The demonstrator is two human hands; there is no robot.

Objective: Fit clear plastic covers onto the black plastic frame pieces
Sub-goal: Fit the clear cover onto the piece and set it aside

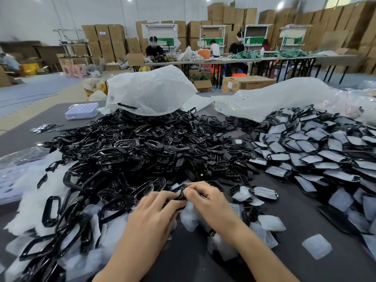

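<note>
At the table's near edge: two hands on one black frame

Just back from the near edge of the dark table (305, 267), about midway along it, we pinch one black frame piece (181, 193) between our left hand (156, 208) and right hand (205, 198), the fingers of both curled onto it. It is small, glossy and mostly hidden by our fingertips. The strip that shows runs roughly from near edge towards far edge; which end leads we cannot tell. Loose clear covers (271, 222), frosted and rounded, lie under and right of our hands, too many to count. A heap of black frames (122, 143) fills the left and middle, and covered pieces (317, 147) fill the right side, both beyond counting. Two white bags (150, 92) and one lilac tray (82, 110) sit towards the far edge.
</note>
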